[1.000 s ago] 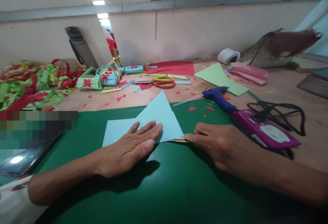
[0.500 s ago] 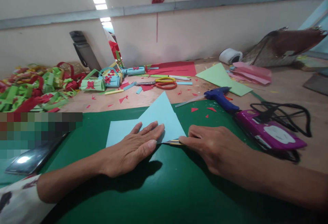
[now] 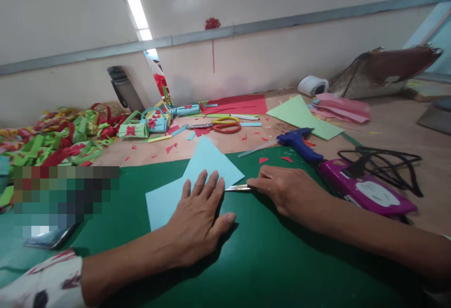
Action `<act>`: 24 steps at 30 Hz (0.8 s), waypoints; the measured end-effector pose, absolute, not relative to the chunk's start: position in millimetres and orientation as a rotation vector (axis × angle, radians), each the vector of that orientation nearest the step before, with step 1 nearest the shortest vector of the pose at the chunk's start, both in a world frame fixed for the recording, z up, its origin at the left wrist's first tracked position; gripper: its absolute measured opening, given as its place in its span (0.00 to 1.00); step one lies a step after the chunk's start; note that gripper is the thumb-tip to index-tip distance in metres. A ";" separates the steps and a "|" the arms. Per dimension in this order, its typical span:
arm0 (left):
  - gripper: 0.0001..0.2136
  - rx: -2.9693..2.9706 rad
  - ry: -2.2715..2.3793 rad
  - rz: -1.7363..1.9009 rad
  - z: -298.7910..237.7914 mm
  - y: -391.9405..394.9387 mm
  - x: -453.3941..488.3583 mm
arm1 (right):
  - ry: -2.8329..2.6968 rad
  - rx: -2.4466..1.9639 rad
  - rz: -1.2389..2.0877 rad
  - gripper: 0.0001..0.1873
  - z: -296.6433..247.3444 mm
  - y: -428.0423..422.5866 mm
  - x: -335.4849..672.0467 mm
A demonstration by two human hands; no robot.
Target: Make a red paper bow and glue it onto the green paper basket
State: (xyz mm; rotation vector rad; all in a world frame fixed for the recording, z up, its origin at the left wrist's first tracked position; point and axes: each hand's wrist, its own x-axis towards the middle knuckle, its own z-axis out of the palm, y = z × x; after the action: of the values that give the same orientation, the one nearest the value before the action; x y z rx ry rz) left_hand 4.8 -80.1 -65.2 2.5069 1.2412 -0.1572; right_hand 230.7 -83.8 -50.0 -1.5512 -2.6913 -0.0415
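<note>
Light blue paper (image 3: 211, 160), folded to a pointed corner at the top, lies on the green mat (image 3: 225, 261). Flat across its lower part rests my left hand (image 3: 200, 219), fingers spread and thumb out to the right over the mat. My right hand (image 3: 282, 188) is closed around a thin craft knife (image 3: 239, 188), its blade pointing left. The blade tip is beside my left fingertips, near the paper's lower right edge. Most of the knife's handle is hidden in my right fist.
A blue glue gun (image 3: 299, 144) and a purple power strip (image 3: 366, 188) with a black cable lie at right. Scissors (image 3: 225, 125), green paper (image 3: 305, 118) and red scraps sit behind the mat. Small paper baskets (image 3: 134, 131) pile up at left, near a phone (image 3: 52, 236).
The blue paper has turned counter-clockwise, its peak shifting left. My left hand has turned with its fingers pointing more upward. The knife now lies clear of the paper's right corner.
</note>
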 end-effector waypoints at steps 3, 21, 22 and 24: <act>0.35 2.471 1.266 -0.160 -55.7 -73.5 9.4 | -2.675 -1.548 -0.032 0.17 -50.9 -77.6 233.8; 0.20 2.731 0.783 0.040 -72.9 -7.0 -35.3 | -2.760 -1.256 0.077 0.20 -56.4 -70.6 229.5; 0.21 2.737 0.781 0.039 -73.2 -6.7 -35.9 | -2.755 -1.232 0.098 0.19 -56.5 -70.9 228.5; 0.21 2.749 0.775 0.041 -74.6 -5.7 -37.0 | -2.747 -1.194 0.130 0.17 -56.8 -71.7 227.8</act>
State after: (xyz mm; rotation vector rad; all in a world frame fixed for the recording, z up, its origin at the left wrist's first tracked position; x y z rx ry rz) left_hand -37.0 -5.7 -74.6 2.7487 0.7747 0.0409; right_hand 227.8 -71.7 -56.8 -1.1942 -2.7468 0.1297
